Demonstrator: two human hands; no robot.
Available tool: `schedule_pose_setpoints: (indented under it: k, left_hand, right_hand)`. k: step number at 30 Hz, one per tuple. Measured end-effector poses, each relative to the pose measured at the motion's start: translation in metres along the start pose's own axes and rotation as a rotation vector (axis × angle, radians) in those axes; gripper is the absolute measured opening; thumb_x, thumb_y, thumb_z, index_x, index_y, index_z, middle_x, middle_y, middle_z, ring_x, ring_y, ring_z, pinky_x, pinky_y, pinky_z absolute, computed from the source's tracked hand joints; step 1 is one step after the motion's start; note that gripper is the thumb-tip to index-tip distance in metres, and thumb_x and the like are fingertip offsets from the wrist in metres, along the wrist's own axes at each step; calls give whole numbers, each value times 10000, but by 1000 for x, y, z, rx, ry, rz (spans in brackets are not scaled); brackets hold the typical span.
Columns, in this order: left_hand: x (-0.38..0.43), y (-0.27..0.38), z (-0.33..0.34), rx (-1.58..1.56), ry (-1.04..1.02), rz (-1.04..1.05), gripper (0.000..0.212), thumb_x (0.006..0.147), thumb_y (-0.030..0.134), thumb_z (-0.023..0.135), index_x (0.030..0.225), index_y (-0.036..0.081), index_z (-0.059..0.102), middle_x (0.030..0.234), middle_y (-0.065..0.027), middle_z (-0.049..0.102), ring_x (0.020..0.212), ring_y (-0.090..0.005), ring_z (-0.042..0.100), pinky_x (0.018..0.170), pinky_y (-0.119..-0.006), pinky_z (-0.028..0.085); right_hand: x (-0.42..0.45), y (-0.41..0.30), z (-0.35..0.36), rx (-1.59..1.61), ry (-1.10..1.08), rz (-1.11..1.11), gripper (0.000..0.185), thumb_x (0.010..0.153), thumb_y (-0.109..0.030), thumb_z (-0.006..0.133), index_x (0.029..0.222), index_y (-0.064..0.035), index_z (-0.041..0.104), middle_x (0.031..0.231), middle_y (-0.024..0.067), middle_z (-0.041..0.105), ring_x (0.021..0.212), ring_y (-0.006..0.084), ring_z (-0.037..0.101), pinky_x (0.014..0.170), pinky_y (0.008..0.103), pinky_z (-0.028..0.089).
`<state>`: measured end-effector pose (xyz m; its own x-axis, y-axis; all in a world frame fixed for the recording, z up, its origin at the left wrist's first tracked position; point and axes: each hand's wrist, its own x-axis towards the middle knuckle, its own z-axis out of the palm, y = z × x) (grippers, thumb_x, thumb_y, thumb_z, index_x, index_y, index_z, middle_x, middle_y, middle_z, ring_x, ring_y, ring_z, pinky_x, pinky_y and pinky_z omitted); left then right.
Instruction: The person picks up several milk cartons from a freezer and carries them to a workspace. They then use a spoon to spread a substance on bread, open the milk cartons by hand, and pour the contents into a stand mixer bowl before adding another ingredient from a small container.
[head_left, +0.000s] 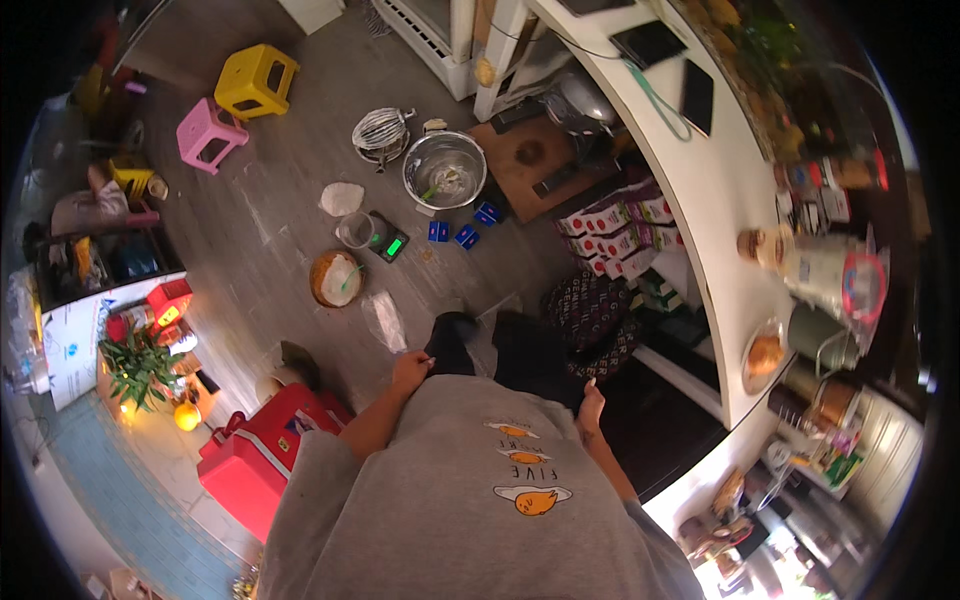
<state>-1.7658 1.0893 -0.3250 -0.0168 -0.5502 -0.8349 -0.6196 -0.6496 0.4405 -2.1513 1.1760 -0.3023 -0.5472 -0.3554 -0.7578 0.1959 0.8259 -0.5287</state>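
Note:
My left hand (412, 371) rests by the thigh of my dark trousers, fingers curled at the hem of my grey T-shirt. On the other side, my right hand (590, 405) hangs against the trousers, partly turned away. Whether either holds cloth is unclear. On the floor ahead stand a steel mixing bowl (420, 171) with a green-handled tool inside, a wire whisk attachment (380, 133) coated in white, and a digital kitchen scale (391, 241) with a lit display beside a clear plastic cup (358, 230). A brown bowl (316, 271) holds white powder and a green spoon.
Small blue boxes (466, 237) and a clear plastic bag (384, 321) lie on the floor. Yellow (251, 75) and pink (206, 133) plastic stools stand farther off. A red case (251, 461) is at my left; a white counter (720, 225) curves along my right, above stacked cartons (619, 225).

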Motion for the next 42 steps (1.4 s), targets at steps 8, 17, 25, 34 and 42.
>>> schedule_pose_setpoints:
  k: [8,17,25,34,42]
  left_hand:
    - [-31,-32,30,76,-290,560,376,865,348,467,851,-4,602,825,-165,614,796,-309,578,727,-388,434]
    - [165,81,46,282,-890,40,376,833,405,505,1066,124,590,929,-143,632,880,-290,603,771,-393,468]
    - [391,82,-152,278,526,194,265,808,248,603,1002,68,581,859,-120,623,781,-245,606,697,-358,466]
    - [603,22,-189,353,959,-20,785,676,248,723,1326,236,283,1136,-238,453,966,-393,541,807,-446,463]
    - [624,-12,-167,104,1273,281,385,744,271,660,1093,187,521,876,-94,567,810,-289,584,645,-435,454]
  right_hand:
    - [-38,-180,47,-1152,-759,-37,382,888,-376,472,905,2,527,765,162,599,695,286,586,644,392,438]
    - [181,-89,263,-1953,-1882,-443,269,829,-254,526,942,-11,554,811,179,626,735,340,618,624,442,496]
    - [319,-217,546,-1399,-995,-1650,171,717,-119,583,854,-16,577,724,173,623,688,315,636,583,443,500]
    - [345,-151,618,-1367,-896,-2153,77,673,-96,596,692,-26,620,782,138,595,754,287,609,611,399,500]
    - [315,-233,562,-816,-1027,-1508,78,778,-98,609,822,-34,615,821,96,600,700,199,582,637,328,480]
